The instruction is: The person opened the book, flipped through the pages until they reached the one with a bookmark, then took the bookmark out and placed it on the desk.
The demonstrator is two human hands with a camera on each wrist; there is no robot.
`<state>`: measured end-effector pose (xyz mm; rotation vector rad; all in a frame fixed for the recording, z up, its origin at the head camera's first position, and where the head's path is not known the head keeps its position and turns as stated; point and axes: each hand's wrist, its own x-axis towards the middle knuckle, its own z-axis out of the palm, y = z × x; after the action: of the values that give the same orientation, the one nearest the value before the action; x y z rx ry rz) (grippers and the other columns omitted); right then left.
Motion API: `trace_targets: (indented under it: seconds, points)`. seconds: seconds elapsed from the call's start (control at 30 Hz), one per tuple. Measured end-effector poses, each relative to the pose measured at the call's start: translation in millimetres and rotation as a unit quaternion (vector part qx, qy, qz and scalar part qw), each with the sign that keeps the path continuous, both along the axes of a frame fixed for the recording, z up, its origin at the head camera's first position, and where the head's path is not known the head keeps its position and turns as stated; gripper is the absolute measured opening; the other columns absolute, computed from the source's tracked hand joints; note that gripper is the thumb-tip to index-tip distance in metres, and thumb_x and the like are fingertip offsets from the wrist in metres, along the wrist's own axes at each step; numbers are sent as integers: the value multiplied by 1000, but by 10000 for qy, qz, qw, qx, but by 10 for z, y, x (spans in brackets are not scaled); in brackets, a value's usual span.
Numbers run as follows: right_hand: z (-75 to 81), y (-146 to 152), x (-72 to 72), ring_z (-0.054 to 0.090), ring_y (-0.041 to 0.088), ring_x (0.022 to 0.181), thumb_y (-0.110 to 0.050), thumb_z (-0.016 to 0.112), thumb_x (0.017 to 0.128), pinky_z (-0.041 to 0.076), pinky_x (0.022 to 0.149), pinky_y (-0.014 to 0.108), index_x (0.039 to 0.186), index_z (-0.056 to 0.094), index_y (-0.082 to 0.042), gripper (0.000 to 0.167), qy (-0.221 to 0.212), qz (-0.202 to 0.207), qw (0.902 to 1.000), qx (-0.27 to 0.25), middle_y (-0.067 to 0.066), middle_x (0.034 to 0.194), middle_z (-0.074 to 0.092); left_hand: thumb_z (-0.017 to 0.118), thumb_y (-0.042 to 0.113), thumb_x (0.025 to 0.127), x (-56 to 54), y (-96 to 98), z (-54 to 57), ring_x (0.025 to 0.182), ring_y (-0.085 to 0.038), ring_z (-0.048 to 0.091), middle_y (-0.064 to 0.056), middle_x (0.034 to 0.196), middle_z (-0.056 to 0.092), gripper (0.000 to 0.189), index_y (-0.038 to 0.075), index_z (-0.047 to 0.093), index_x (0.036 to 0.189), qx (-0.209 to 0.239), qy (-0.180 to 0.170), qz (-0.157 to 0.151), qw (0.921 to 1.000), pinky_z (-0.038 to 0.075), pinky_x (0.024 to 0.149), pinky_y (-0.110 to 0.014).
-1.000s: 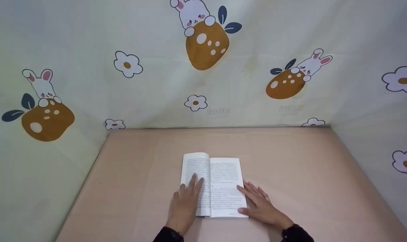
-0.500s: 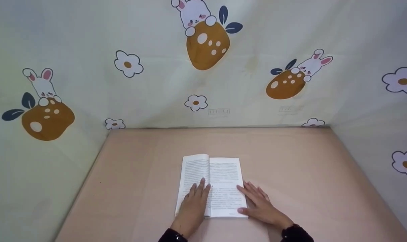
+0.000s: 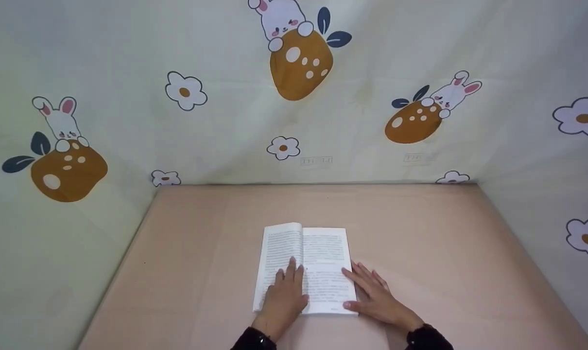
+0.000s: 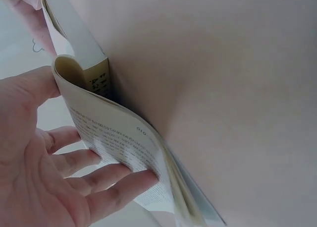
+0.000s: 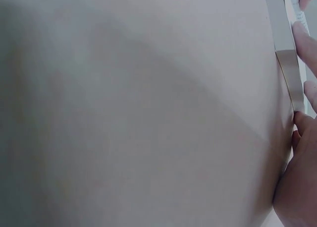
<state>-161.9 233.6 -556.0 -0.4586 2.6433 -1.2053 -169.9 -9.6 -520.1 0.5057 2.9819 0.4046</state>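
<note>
Pinkish-tan covers the bench [image 3: 201,228], and on its near part lies an open book [image 3: 325,279], spine running roughly away from the person, both pages facing up and filled with small print. The left hand [image 3: 282,301] rests on the lower part of the left-hand page, close to the gutter. Its fingers [image 4: 111,192] are slightly spread and nearly straight, gripping nothing; in the left wrist view their tips touch the printed page, while the thumb [image 4: 39,85] meets the paper where the leaves bulge into a rounded loop beside the spine. Dark characters show on a tan strip [image 4: 96,78] within that loop.

The right hand [image 3: 381,301] lies at the outer edge of the right-hand page, thumb and index fingertip on the margin, the other fingers extended alongside the book. Its fingers look relaxed and parted rather than clenched, though the right wrist view catches only a sliver of hand and book at its border, so the contact underneath is hard to judge.

Dark sleeves [image 3: 427,338] end at both wrists. Behind the bench and along its sides stands a pale backdrop [image 3: 226,131] printed with white rabbits, brown spotted fruit and outlined flowers.
</note>
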Motion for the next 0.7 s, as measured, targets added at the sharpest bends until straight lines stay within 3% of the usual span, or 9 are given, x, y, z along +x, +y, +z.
trace_targets:
  seconds: [0.23, 0.7]
  points:
    - [-2, -2, 7, 5, 41, 142, -41, 70, 78, -4, 109, 52, 143, 37, -15, 77, -28, -11, 10000, -11, 17, 155, 16, 67, 34, 82, 5, -13, 11, 99, -32, 56, -13, 146, 39, 63, 7, 45, 135, -269, 279, 46, 9992, 53, 59, -37]
    - [34, 8, 8, 4, 42, 141, -40, 73, 74, -6, 109, 51, 142, 39, -14, 80, -84, 2, 9999, -109, 17, 155, 16, 68, 32, 81, -9, -3, 19, 89, -34, 57, -15, 145, 40, 57, 10, 50, 130, -182, 364, 7, 9992, 50, 54, -35]
